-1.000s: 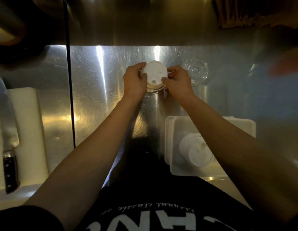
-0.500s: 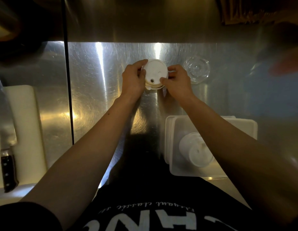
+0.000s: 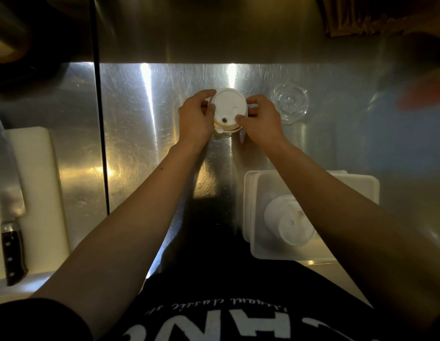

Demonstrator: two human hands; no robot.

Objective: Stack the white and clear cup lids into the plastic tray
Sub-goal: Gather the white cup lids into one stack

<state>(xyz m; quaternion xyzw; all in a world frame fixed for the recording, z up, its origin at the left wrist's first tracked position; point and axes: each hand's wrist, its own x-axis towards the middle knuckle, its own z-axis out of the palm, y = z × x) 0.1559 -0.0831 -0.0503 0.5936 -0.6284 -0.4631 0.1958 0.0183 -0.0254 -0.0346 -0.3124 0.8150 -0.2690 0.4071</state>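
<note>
Bare steel counter point(image 3: 145, 148) between cutting board point(image 3: 39, 183) and tray point(image 3: 361, 183).

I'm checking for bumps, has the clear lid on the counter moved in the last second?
No. The clear lid sits in the same spot beside the right hand, equally far beyond the plastic tray.

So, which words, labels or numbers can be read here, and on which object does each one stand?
Black shirt, small white script line: upside down and too blurred to read.
Black shirt, large white block letters: upside down, cut by the frame edge, not readable as a word.
White plastic lids, clear plastic tray, black-handled knife: no text visible.
</note>
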